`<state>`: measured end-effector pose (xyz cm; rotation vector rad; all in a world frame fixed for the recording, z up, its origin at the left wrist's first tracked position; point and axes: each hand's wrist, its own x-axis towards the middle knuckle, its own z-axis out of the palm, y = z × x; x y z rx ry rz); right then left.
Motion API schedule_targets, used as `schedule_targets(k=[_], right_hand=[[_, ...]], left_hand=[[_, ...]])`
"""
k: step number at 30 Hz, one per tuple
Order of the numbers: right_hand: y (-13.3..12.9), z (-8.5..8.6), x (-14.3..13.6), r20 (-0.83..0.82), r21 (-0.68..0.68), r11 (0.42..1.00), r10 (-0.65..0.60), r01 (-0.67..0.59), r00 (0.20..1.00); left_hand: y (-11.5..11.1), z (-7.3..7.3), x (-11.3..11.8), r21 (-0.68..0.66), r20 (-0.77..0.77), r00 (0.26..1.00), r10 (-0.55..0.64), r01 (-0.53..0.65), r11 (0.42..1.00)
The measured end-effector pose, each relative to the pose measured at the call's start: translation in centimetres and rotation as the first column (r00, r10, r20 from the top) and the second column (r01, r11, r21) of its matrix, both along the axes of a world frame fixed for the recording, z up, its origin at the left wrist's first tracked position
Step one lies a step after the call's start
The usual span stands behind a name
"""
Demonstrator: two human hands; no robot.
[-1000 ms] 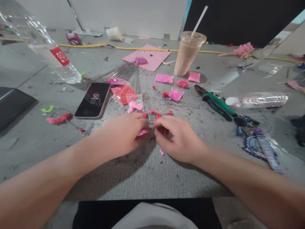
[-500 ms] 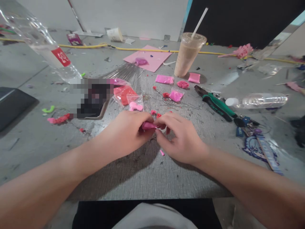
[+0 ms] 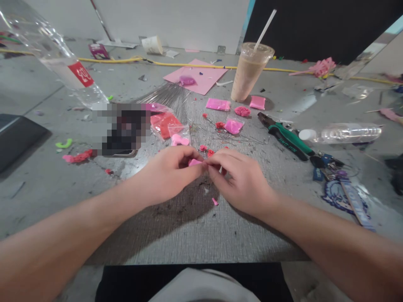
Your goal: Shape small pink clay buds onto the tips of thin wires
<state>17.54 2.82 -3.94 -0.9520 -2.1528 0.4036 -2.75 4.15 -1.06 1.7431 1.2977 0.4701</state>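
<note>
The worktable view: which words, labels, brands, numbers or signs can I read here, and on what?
"JING-PIN": on the handle of the green-and-black pliers.
Red label on the large clear bottle: white marks, too unclear to read.
Pale strip by the keys: letters too blurred.
Purple box: marks too small.

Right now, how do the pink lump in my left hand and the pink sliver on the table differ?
The pink lump is in your left hand; the pink sliver lies on the table. The lump looks thick, though partly hidden; the sliver looks thin. Both are pink.
</note>
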Motion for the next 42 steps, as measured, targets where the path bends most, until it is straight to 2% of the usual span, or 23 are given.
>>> schedule_targets(k=[4,8,11,14,18,22,29,33,36,39,42], right_hand=[[0.0,0.2,0.0,-0.080,-0.036,0.993,-0.118,0.116,0.990],[0.0,0.2,-0.1,-0.185,-0.138,0.974,-0.205,0.181,0.961],[-0.2,0.2,-0.4,-0.219,-0.191,0.967,-0.210,0.169,0.953],[-0.5,0.4,-0.5,-0.226,-0.222,0.964,-0.196,0.146,0.954],[-0.7,0.5,-0.5,-0.219,-0.216,0.970,-0.160,0.112,0.963],[-0.6,0.6,-0.3,-0.176,-0.199,0.974,-0.141,0.105,0.974],[-0.5,0.3,-0.4,-0.216,-0.337,0.938,-0.162,0.082,0.963],[-0.5,0.3,-0.3,-0.213,-0.289,0.955,-0.130,0.065,0.968],[-0.7,0.3,-0.3,-0.198,-0.251,0.967,-0.101,0.049,0.975],[-0.8,0.3,-0.3,-0.226,-0.274,0.960,-0.128,0.063,0.966],[-0.9,0.4,-0.4,-0.272,-0.319,0.946,-0.147,0.055,0.951]], left_hand=[[0.0,-0.1,0.0,0.051,0.052,0.996,0.067,-0.069,0.996],[-0.1,0.1,0.2,0.174,-0.021,0.997,0.072,-0.067,0.982],[-0.2,0.1,0.2,0.276,-0.192,0.981,0.031,0.024,0.961],[-0.4,-0.2,0.1,0.299,-0.326,0.943,-0.066,0.170,0.939],[-0.4,-0.8,-0.1,0.277,-0.387,0.908,-0.159,0.279,0.919],[-0.1,-1.4,-0.5,0.299,-0.423,0.884,-0.201,0.345,0.890],[-0.2,-1.6,-0.7,0.251,-0.439,0.875,-0.204,0.337,0.907],[-0.2,-1.2,-0.4,0.247,-0.475,0.863,-0.172,0.318,0.915],[0.0,-1.1,-0.3,0.299,-0.437,0.887,-0.146,0.297,0.907],[0.1,-1.1,-0.1,0.334,-0.404,0.905,-0.136,0.284,0.899],[-0.2,-0.9,-0.1,0.314,-0.435,0.888,-0.152,0.308,0.898]])
